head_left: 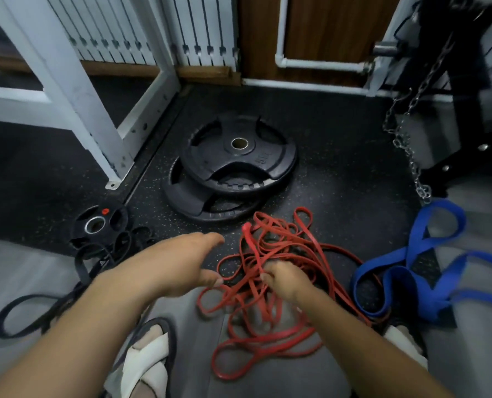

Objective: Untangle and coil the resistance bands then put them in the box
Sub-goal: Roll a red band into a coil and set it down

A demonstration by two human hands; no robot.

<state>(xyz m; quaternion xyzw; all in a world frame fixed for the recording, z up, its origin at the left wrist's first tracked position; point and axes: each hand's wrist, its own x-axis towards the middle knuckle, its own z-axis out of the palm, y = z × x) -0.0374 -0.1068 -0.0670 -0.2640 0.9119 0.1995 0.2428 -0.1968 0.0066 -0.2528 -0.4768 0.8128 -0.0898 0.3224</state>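
Limp, stretchy red resistance bands (251, 242): right hand (285, 280) fingers clamp tangled strands; left hand (181, 262), at nine o'clock, fingers apart. Likely best hold: a free outer loop.

Two large weight plates (239, 159), one blue band (396, 280), one chain (411, 156)

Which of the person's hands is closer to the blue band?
Right. The right hand grips the red bands beside the blue band; the left hand is open farther off, on their other side.
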